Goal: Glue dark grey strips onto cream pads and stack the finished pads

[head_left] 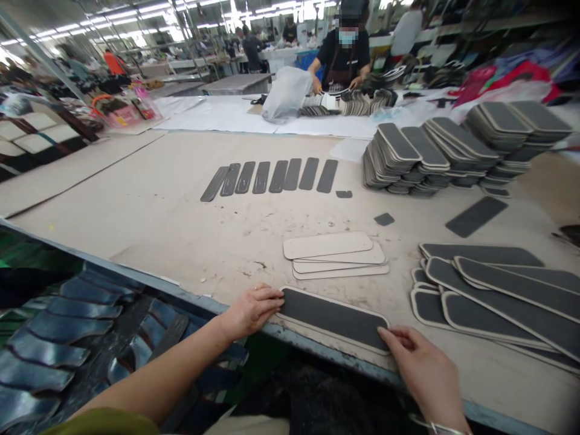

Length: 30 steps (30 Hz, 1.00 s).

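A long dark panel with a pale border (333, 317) lies at the table's front edge. My left hand (254, 309) pinches its left end, and my right hand (423, 368) has thumb and fingers closed on its right end. Just behind it is a small stack of cream panels (333, 248). Several more dark panels with pale borders (493, 302) lie fanned out to the right. Farther back, a row of narrow dark strips (260, 177) rests on the table.
Tall stacks of dark panels (408, 157) stand at the back right. One loose dark piece (476, 216) lies before them. A masked person (347, 57) works across the table beside a plastic bag (287, 93). Curved glossy pieces (86, 308) sit below the table edge (181, 290) at left.
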Tool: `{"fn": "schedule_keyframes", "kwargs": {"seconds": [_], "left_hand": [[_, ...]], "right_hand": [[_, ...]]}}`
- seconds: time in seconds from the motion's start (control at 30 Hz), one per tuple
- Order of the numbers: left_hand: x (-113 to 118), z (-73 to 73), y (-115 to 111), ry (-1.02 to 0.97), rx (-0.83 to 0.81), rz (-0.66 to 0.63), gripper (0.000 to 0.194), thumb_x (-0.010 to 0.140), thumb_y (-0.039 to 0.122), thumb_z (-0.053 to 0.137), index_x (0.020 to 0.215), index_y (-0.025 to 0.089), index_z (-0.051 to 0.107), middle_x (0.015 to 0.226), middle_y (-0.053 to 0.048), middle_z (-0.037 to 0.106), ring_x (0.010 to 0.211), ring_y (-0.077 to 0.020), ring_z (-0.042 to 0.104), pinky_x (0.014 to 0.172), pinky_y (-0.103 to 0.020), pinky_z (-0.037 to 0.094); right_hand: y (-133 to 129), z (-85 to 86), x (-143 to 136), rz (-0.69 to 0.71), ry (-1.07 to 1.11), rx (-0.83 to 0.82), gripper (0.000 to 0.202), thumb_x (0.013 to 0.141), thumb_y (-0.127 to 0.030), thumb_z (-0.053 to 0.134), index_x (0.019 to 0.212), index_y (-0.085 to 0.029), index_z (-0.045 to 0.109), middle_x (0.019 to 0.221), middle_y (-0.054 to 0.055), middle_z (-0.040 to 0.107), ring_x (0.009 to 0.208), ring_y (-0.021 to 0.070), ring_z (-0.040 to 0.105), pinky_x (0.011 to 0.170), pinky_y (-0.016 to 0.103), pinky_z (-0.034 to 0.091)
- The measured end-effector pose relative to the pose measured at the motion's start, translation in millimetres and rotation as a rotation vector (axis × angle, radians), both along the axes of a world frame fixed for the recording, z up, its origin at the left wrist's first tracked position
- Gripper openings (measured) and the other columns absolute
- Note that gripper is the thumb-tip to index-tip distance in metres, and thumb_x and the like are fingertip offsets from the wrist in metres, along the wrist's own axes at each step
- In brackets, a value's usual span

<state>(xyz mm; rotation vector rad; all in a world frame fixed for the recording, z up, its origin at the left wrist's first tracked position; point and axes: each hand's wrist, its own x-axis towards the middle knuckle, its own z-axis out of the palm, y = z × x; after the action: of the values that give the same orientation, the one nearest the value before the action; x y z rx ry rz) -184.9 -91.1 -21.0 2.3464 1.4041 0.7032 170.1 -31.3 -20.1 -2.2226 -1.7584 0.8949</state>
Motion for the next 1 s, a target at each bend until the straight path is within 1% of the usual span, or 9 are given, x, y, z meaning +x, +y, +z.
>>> {"fn": "schedule_keyframes", "kwargs": {"seconds": [0.27,0.37,0.43,0.53,0.6,0.67,0.73,0.87,1.0], "left_hand": [[3,4.6,0,0.004,-0.015,0.018,0.024,0.086,0.016,0.05,0.105,0.017,0.064,0.106,-0.012,0.064,0.091,-0.018,0.058,0.083,-0.034,0.049],[5,4.5,-1,0.029,-0.01,0.035,0.024,0.087,0.017,0.048,0.104,0.017,0.065,0.105,-0.013,0.064,0.089,-0.0183,0.059,0.081,-0.034,0.05],[6,4.1,-2,0.045,0.002,0.035,0.025,0.087,0.017,0.047,0.104,0.017,0.065,0.104,-0.013,0.064,0.089,-0.0185,0.06,0.08,-0.034,0.051],[8,4.4,-2,0.058,0.025,0.029,0.024,0.086,0.015,0.048,0.102,0.017,0.065,0.104,-0.012,0.064,0.091,-0.0184,0.06,0.08,-0.033,0.051],[9,4.6,-2,0.068,0.027,0.036,0.023,0.085,0.014,0.049,0.102,0.017,0.065,0.104,-0.011,0.064,0.091,-0.0179,0.06,0.08,-0.032,0.052],[9,3.9,-2,0.072,0.021,0.049,0.024,0.085,0.014,0.049,0.103,0.017,0.064,0.104,-0.011,0.064,0.091,-0.0174,0.061,0.082,-0.031,0.052],[8,2.2,-3,0.072,0.019,0.058,0.025,0.085,0.014,0.049,0.105,0.017,0.063,0.105,-0.011,0.064,0.092,-0.0172,0.061,0.083,-0.031,0.052],[7,-0.3,-4,0.076,0.017,0.075,0.025,0.085,0.014,0.05,0.105,0.017,0.063,0.107,-0.01,0.063,0.095,-0.0172,0.061,0.084,-0.03,0.052],[8,0.2,-4,0.073,0.02,0.093,0.022,0.084,0.015,0.051,0.101,0.018,0.064,0.104,-0.009,0.064,0.092,-0.0161,0.062,0.084,-0.029,0.052]], "right_hand": [[-7,1.2,0,0.066,-0.03,0.084,0.035,0.074,-0.059,0.052,0.076,-0.027,0.063,0.071,-0.001,0.066,0.068,0.0192,0.061,0.062,0.029,0.043],[-14,3.6,-1,0.198,-0.125,0.315,0.037,0.082,-0.054,0.045,0.084,-0.023,0.065,0.08,0.005,0.066,0.076,0.0207,0.06,0.068,0.031,0.045],[-19,7.8,-8,0.251,-0.201,0.512,0.041,0.086,-0.05,0.043,0.101,-0.018,0.064,0.091,0.01,0.065,0.085,0.0233,0.059,0.075,0.034,0.045],[-30,15.6,-38,0.387,-0.156,0.677,0.05,0.089,-0.043,0.045,0.128,-0.013,0.047,0.115,0.015,0.059,0.106,0.0259,0.053,0.089,0.038,0.043],[-38,18.7,-69,0.636,-0.052,0.673,0.056,0.089,-0.038,0.044,0.138,-0.011,0.034,0.135,0.015,0.045,0.125,0.0265,0.038,0.101,0.043,0.036],[-45,18.4,-101,0.867,0.033,0.607,0.061,0.089,-0.037,0.044,0.141,-0.012,0.025,0.145,0.011,0.032,0.134,0.0259,0.025,0.107,0.046,0.028],[-49,15.0,-126,0.982,0.097,0.539,0.069,0.087,-0.045,0.047,0.142,-0.011,0.023,0.149,0.01,0.023,0.137,0.0256,0.016,0.11,0.047,0.023],[-51,6.3,-136,0.999,0.096,0.458,0.072,0.086,-0.052,0.044,0.142,-0.011,0.023,0.15,0.009,0.018,0.138,0.0235,0.011,0.112,0.045,0.018],[-43,0.7,-99,0.907,-0.018,0.42,0.07,0.087,-0.053,0.041,0.143,-0.016,0.021,0.15,0.006,0.017,0.138,0.0219,0.013,0.112,0.044,0.018]]}}
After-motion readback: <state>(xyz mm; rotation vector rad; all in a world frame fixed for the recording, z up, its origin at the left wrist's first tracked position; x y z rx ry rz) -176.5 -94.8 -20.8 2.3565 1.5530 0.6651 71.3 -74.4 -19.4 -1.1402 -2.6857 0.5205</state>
